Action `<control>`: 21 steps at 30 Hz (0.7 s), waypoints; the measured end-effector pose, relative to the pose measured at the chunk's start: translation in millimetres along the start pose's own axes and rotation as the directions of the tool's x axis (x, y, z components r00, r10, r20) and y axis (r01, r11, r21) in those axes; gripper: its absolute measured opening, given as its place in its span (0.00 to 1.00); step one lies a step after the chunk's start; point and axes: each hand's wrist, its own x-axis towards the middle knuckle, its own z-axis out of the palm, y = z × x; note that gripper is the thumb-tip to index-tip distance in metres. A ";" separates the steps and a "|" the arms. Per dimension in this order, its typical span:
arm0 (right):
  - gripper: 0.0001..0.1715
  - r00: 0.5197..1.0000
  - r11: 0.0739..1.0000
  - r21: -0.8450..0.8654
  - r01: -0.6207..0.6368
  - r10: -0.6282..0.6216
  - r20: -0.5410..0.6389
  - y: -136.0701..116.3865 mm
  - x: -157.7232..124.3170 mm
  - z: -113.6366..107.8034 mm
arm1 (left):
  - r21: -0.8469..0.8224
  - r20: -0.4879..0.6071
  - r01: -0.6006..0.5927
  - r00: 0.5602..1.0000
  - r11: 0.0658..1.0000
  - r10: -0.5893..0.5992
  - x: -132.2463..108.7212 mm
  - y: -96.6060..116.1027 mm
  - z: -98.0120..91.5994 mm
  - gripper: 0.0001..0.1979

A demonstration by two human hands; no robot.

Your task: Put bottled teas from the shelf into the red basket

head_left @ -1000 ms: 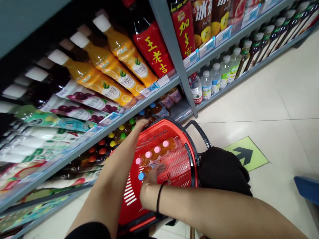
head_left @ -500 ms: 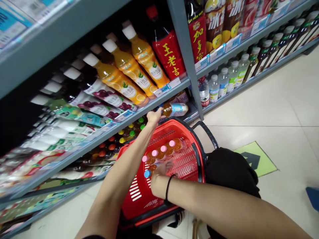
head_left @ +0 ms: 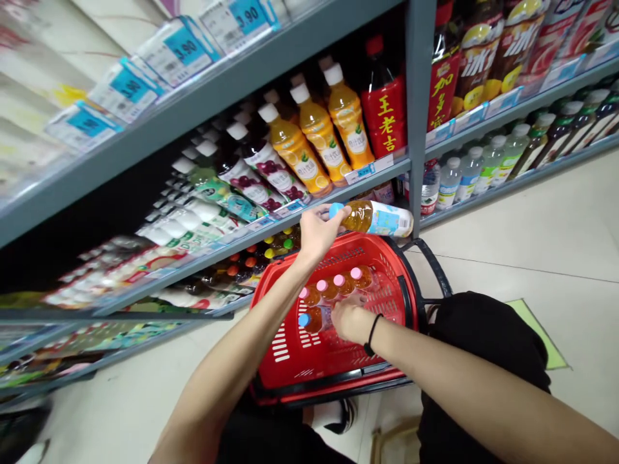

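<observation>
My left hand (head_left: pixel 316 230) grips the neck of a blue-capped bottle of amber drink (head_left: pixel 374 218), held sideways over the far rim of a red shopping basket (head_left: pixel 309 361) on the floor. Three pink-capped bottles (head_left: pixel 338 285) lie side by side in the basket. My right hand (head_left: pixel 349 320), with a black band at the wrist, rests inside the basket, fingers closed on another blue-capped bottle (head_left: pixel 312 318).
Grey store shelves (head_left: pixel 271 227) run along the left and back, packed with orange juice bottles (head_left: pixel 309 138), red tea bottles (head_left: pixel 389 109) and water bottles (head_left: pixel 447 183). Blue price tags (head_left: pixel 181 45) line the upper shelf edge. My dark-clothed knee (head_left: pixel 483 335) sits right of the basket on pale tiles.
My left hand drew the blue-capped bottle out from the low shelf and brought it over the basket. My right hand stayed on the bottle in the basket. The view tilted upward.
</observation>
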 end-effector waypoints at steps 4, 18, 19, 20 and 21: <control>0.09 0.999 0.994 0.104 0.031 -0.033 0.018 3.7 -20.6 -16.6 | -0.048 0.051 -0.002 0.999 0.999 0.005 -44.6 50.8 -57.8 0.22; 0.36 0.991 -0.029 0.996 -0.089 -0.104 0.085 -37.7 -52.7 -36.9 | -0.205 -0.106 0.211 0.966 0.956 -0.236 -95.3 -15.3 -195.5 0.35; 0.32 0.994 -0.042 0.995 -0.092 -0.065 0.089 -38.3 -50.1 -29.2 | -0.243 -0.100 0.217 0.964 0.945 -0.247 -99.5 -27.0 -191.8 0.35; 0.29 0.994 -0.043 0.994 -0.097 -0.048 0.094 -37.4 -48.0 -21.9 | -0.287 -0.092 0.214 0.964 0.934 -0.249 -104.9 -35.2 -187.7 0.36; 0.27 0.995 -0.040 0.995 -0.091 -0.034 0.090 -35.4 -46.7 -15.6 | -0.336 -0.077 0.205 0.967 0.919 -0.244 -111.2 -40.1 -183.7 0.36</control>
